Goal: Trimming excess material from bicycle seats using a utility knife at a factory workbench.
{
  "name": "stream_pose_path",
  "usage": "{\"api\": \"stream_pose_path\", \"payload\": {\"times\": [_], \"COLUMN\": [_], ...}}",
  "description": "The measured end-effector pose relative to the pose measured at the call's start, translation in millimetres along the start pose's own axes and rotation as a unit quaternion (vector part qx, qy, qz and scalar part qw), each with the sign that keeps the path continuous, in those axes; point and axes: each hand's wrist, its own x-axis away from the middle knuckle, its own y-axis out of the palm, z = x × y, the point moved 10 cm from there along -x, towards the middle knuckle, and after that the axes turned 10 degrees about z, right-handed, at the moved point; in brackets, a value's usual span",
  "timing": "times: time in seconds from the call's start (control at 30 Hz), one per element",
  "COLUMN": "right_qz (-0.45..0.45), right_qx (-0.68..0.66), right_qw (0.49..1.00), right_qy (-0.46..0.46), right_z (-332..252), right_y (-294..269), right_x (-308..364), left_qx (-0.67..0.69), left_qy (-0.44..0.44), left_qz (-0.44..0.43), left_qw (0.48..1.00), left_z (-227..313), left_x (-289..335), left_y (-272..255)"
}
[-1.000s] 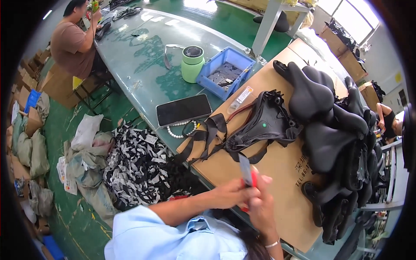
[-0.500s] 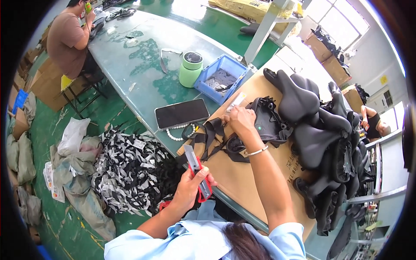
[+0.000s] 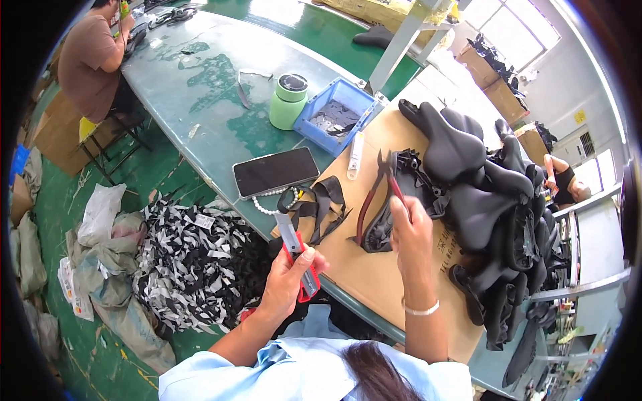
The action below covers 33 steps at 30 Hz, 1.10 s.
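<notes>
My left hand is closed round a red box cutter, its wide blade pointing up and away from me. In my right hand is one handle of a pair of pliers with dark red grips. The handles are spread, and the jaws point to the far side. Below the pliers, an upturned black bicycle saddle lies on the cardboard, partly covered by tool and hand. Black strap offcuts lie left of it. Beyond them is a flat white object.
Black saddles are heaped at the right. A phone, a beaded string, a green flask and a blue bin holding dark scraps stand farther left. Fabric strips pile on the floor. Two people work nearby.
My right hand has left the white object, come back toward me and now holds the pliers over the saddle. The straps have shifted slightly. My left hand keeps the box cutter.
</notes>
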Motion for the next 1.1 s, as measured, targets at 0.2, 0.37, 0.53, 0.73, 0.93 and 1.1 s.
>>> {"api": "stream_pose_path", "payload": {"times": [0.2,0.37,0.53,0.73,0.93,1.1], "right_qz": [-0.046,-0.119,-0.056,-0.068,-0.059,-0.071], "right_qx": [-0.19,-0.384,-0.194,0.224,0.276,0.273], "right_qw": [0.981,0.911,0.974,0.959,0.918,0.926], "right_qy": [-0.004,0.096,0.1,-0.162,-0.28,-0.251], "right_z": [28.5,39.6,36.3,4.9,-7.0,-0.9], "right_y": [-9.8,-8.6,-46.5,-46.9,-39.3,-38.8], "right_x": [77.6,111.5,120.2,132.8,140.1,142.4], "left_qx": [-0.148,-0.136,-0.239,-0.28,-0.303,-0.311], "left_qy": [0.051,-0.12,-0.188,-0.182,-0.171,-0.17], "left_qz": [-0.141,-0.257,-0.275,-0.269,-0.264,-0.28], "left_qw": [0.978,0.949,0.912,0.903,0.9,0.892], "left_z": [-4.6,-32.6,-33.7,-33.5,-33.7,-36.0], "left_x": [12.6,34.4,40.8,42.0,42.6,43.7], "left_y": [54.8,82.8,64.4,53.1,54.6,55.5]}}
